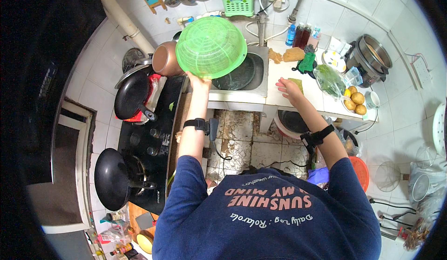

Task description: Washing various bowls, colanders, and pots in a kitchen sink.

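My left hand (199, 80) grips the rim of a green plastic colander (209, 47), which is tilted with its meshed underside towards the camera. The colander hangs over the left part of the steel sink (258, 85), where a dark round pan or basin (241, 75) lies. A copper-coloured pot (165, 59) stands just left of the colander. My right hand (289, 89) is held over the white counter with its fingers apart and nothing in it. Beside its fingertips lies a green-yellow scouring pad or cloth (297, 84).
On the counter are a bag of leafy greens (329, 80), potatoes (357, 98), bottles (299, 36) and an electric cooker (366, 61). A frying pan (131, 95) and a wok (111, 179) occupy the black hob (159, 165) at left. Below the counter stands a bucket or basin (293, 122).
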